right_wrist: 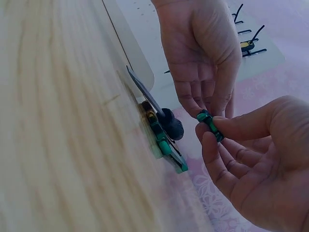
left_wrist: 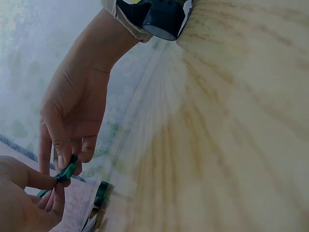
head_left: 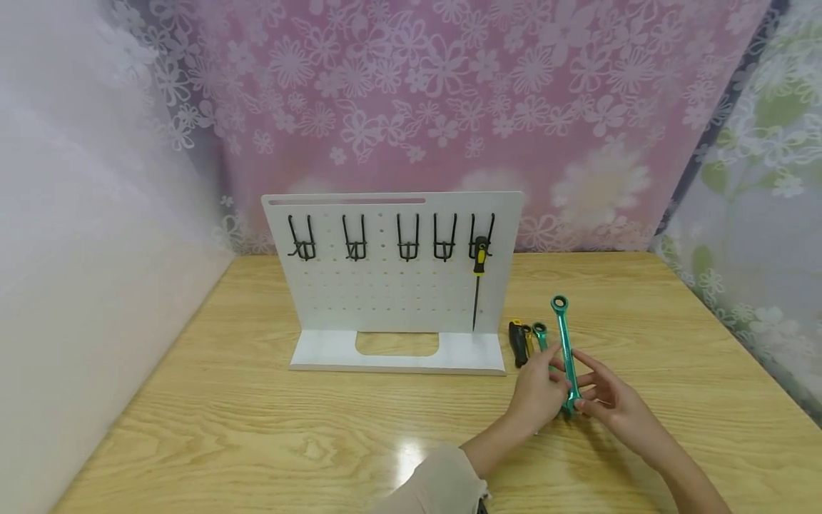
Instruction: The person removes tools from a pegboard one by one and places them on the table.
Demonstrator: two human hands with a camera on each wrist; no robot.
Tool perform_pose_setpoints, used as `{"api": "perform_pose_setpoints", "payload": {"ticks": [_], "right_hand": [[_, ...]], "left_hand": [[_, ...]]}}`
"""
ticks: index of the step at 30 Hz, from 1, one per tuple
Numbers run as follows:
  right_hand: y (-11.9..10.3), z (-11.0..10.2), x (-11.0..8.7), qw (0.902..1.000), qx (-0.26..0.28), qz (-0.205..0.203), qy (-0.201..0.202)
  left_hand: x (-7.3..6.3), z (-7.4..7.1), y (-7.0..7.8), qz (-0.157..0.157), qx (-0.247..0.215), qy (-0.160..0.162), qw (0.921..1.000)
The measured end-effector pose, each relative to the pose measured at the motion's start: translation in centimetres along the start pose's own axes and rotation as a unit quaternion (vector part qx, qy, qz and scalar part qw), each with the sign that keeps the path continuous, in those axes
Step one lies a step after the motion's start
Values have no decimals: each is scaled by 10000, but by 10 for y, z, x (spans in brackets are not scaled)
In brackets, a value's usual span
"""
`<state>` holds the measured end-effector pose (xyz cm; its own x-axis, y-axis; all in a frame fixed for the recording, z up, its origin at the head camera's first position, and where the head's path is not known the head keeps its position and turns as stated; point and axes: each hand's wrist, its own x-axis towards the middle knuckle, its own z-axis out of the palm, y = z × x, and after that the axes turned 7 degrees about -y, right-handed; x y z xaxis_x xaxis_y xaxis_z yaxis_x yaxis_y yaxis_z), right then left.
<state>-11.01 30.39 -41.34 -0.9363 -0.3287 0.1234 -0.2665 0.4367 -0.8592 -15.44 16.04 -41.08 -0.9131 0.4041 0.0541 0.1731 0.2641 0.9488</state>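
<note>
A green combination wrench (head_left: 564, 343) stands nearly upright above the table, ring end up. My left hand (head_left: 539, 389) pinches it from the left between thumb and fingers. My right hand (head_left: 616, 410) pinches its lower end with thumb and forefinger, as the right wrist view also shows on the wrench (right_wrist: 210, 126). Just behind my left hand lie a second green wrench (head_left: 541, 333), a yellow wrench (head_left: 529, 341) and a black-handled tool (head_left: 517, 345); my hand partly hides the green one.
A white pegboard (head_left: 392, 300) stands left of my hands with several black double hooks (head_left: 408, 239). On its rightmost hook hangs a black and yellow screwdriver (head_left: 479, 258). A wooden table (head_left: 257, 421) spreads underneath, with a white wall at left and flowered cloth behind.
</note>
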Motion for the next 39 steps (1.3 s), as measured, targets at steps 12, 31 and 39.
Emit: {"api": "perform_pose_setpoints", "payload": {"ticks": [12, 31, 39], "right_hand": [[3, -9, -2, 9948, 610, 821, 23], [6, -14, -1, 9809, 1322, 1420, -152], [7, -16, -2, 9745, 1623, 1541, -128]], "left_hand": [[3, 14, 1, -323, -757, -73, 9966], [6, 23, 0, -1141, -2049, 228, 9718], [7, 26, -1, -1203, -2431, 364, 9618]]}}
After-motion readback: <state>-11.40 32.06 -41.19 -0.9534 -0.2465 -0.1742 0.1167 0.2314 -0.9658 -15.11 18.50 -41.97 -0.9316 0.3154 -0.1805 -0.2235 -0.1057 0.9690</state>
